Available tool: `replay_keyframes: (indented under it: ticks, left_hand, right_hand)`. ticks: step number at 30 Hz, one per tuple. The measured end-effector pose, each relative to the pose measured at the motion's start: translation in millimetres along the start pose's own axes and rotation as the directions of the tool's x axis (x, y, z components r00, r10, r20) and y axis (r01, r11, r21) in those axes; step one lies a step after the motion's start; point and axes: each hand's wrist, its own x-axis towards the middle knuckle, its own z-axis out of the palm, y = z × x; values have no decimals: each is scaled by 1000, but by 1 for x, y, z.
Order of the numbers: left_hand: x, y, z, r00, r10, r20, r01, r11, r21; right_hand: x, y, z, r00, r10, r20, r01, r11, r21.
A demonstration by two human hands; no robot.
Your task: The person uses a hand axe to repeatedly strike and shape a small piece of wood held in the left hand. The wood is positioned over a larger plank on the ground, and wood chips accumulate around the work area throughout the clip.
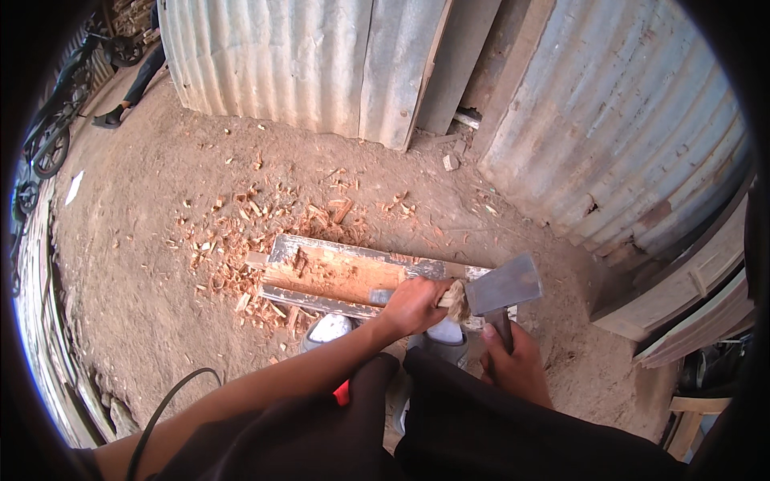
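A hollowed wooden block point(337, 268), with worn, peeling paint on its rims, lies on the dirt at my feet. My left hand point(419, 305) is closed round a chisel, whose flat metal blade point(380, 297) reaches into the carved recess. The frayed wooden end of the chisel handle point(455, 301) sticks out to the right of that hand. In my right hand point(515, 365) is the dark handle of a hatchet. The broad grey head of the hatchet point(505, 285) is raised beside the chisel's frayed end; whether they touch I cannot tell.
Wood chips point(241, 210) litter the ground around the block. Corrugated metal sheets point(273, 64) stand along the far side. Curved wooden boards point(682, 280) lean at the right. A motorcycle point(60, 136) and a person's leg point(144, 80) are at the far left.
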Motion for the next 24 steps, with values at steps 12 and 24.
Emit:
replay_keyframes:
  ticks: [12, 24]
  left_hand:
    - [4, -13, 4, 994, -98, 40, 92, 986, 139]
    - [4, 1, 0, 997, -45, -65, 47, 999, 25]
  right_hand:
    - [-4, -5, 12, 999, 38, -4, -37, 994, 102]
    - [-7, 1, 5, 998, 57, -36, -50, 987, 154]
